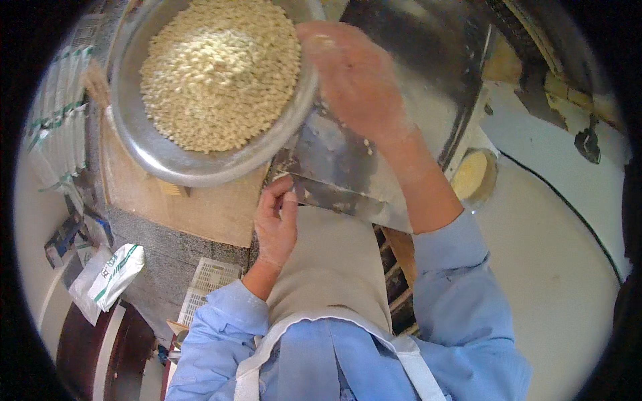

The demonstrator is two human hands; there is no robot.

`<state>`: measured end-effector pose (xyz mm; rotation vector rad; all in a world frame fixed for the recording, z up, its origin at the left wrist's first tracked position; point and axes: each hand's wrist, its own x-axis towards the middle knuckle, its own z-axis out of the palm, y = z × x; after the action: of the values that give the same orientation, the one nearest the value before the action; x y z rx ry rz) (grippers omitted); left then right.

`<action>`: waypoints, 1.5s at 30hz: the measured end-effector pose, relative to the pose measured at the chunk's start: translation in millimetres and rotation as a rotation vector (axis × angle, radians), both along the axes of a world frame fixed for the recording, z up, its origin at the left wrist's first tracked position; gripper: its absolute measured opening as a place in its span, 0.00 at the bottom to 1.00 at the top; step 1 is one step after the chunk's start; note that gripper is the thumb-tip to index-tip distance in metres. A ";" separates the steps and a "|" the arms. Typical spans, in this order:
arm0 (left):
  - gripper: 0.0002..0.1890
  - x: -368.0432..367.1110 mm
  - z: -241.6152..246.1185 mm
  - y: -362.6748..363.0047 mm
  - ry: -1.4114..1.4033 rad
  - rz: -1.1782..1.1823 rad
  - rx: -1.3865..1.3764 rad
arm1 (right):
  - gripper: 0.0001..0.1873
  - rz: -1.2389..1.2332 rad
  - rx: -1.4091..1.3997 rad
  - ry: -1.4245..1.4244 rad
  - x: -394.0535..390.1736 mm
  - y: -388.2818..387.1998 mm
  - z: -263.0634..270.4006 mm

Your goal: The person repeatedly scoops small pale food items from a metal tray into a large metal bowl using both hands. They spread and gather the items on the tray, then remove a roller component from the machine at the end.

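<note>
A wide metal bowl (200, 173) at the upper left holds a heap of small pale pellets or kernels (220, 85), whiter at the top. My right hand (351, 80), blurred, is at the bowl's right rim with its back towards me; its fingertips are hard to make out, and whether it holds anything cannot be told. My left hand (280, 215) is below the bowl, fingers curled near the edge of a floury metal surface (336, 150). What lies between those fingers is not clear. A few loose pellets are scattered on the metal near my right wrist.
Under the bowl lies a wooden board (200, 215) on a speckled grey surface. A brush (96, 82) is left of the bowl. A tub of yellow grain or meal (469, 175) stands at the right, near a black cable (556, 200). White plastic crates (208, 280) and a plastic bag (118, 275) are at the lower left.
</note>
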<state>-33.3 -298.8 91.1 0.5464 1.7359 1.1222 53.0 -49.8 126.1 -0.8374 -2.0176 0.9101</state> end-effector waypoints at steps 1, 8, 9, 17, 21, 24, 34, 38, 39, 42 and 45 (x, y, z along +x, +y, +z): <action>0.12 1.7 -2.6 -1.6 -0.056 0.042 -0.006 | 0.12 0.008 0.016 -0.040 25.6 -0.2 -15.5; 0.13 11.6 -18.1 -14.0 -0.124 0.071 -0.191 | 0.49 -0.295 -0.039 -0.619 164.2 -99.3 -125.4; 0.13 11.6 -20.8 -17.4 -0.167 0.101 -0.204 | 0.51 -0.283 -0.072 -0.671 174.0 -118.5 -134.0; 0.08 3.6 -32.0 -60.1 -0.452 0.414 -0.448 | 0.52 -0.255 -0.011 -0.641 150.9 -86.2 -187.1; 0.10 3.9 -42.6 -71.1 -0.524 0.483 -0.470 | 0.47 -0.078 0.077 -0.526 110.5 -46.7 -194.5; 0.11 1.8 -56.2 -77.3 -0.635 0.499 -0.521 | 0.43 0.125 0.143 -0.405 71.2 -38.1 -200.4; 0.21 -8.9 -96.2 -75.7 -0.987 0.704 -0.512 | 0.41 0.485 -0.011 -0.253 35.5 -126.8 -193.9; 0.27 -13.8 -115.2 -62.8 -1.152 0.539 -0.403 | 0.38 0.600 -0.045 -0.292 32.4 -152.0 -196.6; 0.28 -15.7 -120.3 -60.7 -1.228 0.461 -0.394 | 0.37 0.608 -0.026 -0.278 32.5 -157.0 -198.0; 0.31 -19.7 -132.8 -60.3 -1.454 0.294 -0.371 | 0.32 0.633 0.000 -0.212 33.7 -170.3 -200.4; 0.36 -18.9 -142.9 -63.4 -1.614 0.226 -0.397 | 0.26 0.654 -0.036 -0.101 35.1 -178.4 -200.9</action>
<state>-52.2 -362.1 -51.9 -0.7130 0.5000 0.8311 88.1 -228.1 -74.8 -0.2258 -2.4176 1.2754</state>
